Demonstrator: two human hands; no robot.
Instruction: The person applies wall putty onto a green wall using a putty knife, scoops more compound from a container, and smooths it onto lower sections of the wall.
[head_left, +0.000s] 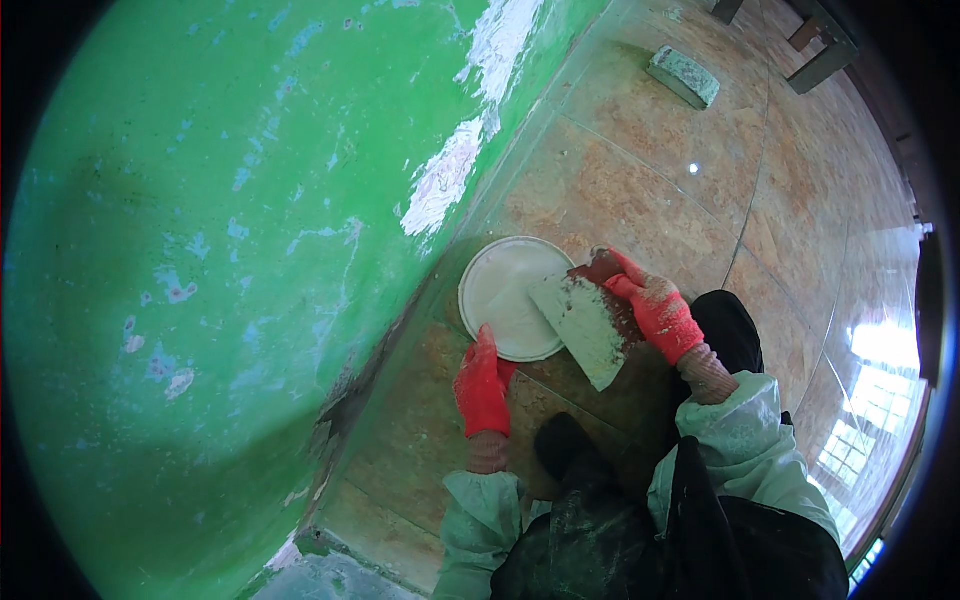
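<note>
A round white bucket [510, 262] stands on the floor close to the wall, its pale top facing up; whether that is a lid or its filling I cannot tell. My left hand [483, 388], in a red glove, is closed at its near rim, with a finger lying over the edge. In my right hand [660, 312], also red-gloved, is a broad putty knife [590, 325] with a reddish-brown handle part. Whitish putty coats its wide blade, which overlaps the bucket's right edge in view. Whether blade and bucket touch is unclear.
On the left rises a green wall [250, 200] with flaked spots and white bare strips [445, 180]. A putty-smeared block [684, 77] lies on the brown tiled floor [640, 190] farther off. Dark furniture legs [822, 68] stand at the far right. My dark shoe [562, 445] is near the bucket.
</note>
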